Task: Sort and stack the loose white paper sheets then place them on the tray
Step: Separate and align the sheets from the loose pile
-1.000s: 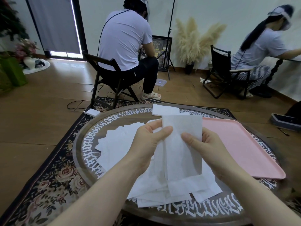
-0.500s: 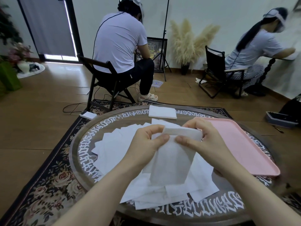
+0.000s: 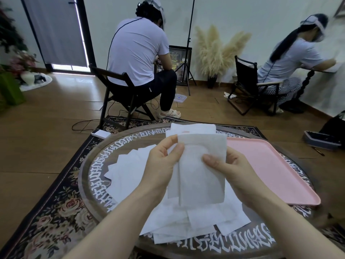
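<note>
pinching the white sheet (image 3: 201,169) upright, left hand (image 3: 162,165) and right hand (image 3: 231,171) grip its sides; the pink tray (image 3: 270,165) lies rightward, nearest the right hand.

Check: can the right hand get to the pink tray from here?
Probably yes: the pink tray lies bare just beside the right hand, nothing between, though that hand pinches the held sheets.

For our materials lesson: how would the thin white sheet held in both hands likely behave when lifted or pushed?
Probably floppy: the thin white sheet hangs from the left hand and right hand. Likely very light, pinched by fingertips. Its fuzzy surface suggests it grips, not slides.
</note>
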